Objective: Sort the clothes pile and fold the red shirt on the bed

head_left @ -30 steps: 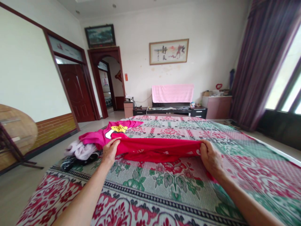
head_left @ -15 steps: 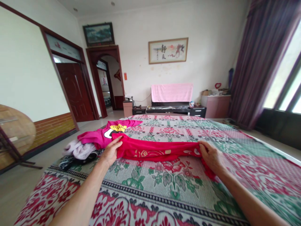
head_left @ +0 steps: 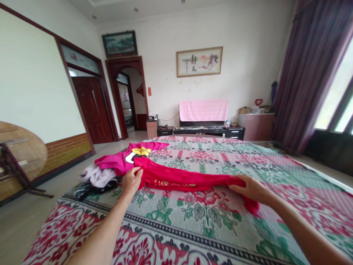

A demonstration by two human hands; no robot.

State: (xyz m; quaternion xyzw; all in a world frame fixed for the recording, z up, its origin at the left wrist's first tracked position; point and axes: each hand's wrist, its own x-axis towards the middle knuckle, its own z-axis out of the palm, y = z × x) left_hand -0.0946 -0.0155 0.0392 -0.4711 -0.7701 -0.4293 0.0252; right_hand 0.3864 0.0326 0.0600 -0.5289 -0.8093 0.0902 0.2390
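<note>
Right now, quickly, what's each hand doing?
Left hand: closed, holding one end of the red cloth.
Right hand: closed, holding the red cloth near its other end.

The red garment [head_left: 176, 179] stretches crosswise — long, creased, gold-printed.

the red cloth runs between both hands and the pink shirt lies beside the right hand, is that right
Not quite: the pink shirt lies beside the left hand, not the right hand, as the head view shows. The red cloth does run between both hands.
</note>
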